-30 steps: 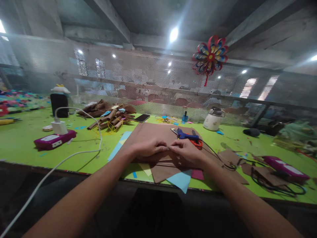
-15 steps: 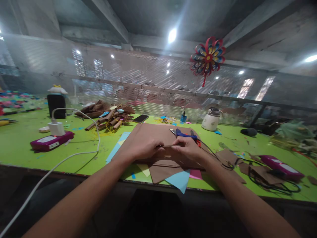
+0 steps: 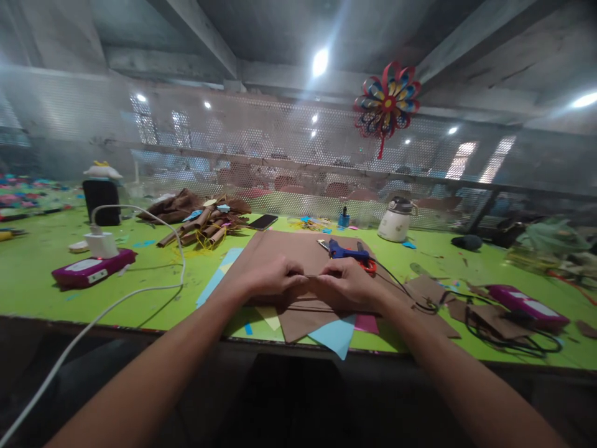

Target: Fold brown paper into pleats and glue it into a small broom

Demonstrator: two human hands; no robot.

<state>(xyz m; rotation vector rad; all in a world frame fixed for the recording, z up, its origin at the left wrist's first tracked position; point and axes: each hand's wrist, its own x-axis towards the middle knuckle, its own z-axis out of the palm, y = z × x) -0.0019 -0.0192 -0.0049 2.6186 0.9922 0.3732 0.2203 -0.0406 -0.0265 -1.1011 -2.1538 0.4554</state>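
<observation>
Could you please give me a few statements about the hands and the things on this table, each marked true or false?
1. The left hand and right hand both pinch a thin piece of brown paper. True.
2. The blue glue gun is in the right hand. False: the blue glue gun lies on the brown sheets, beyond that hand.
3. A white adapter sits on the purple power strip at the left. True.
4. The flower ornament lies flat on the table. False: it hangs above the table.
5. The white bottle stands upright. True.
</observation>
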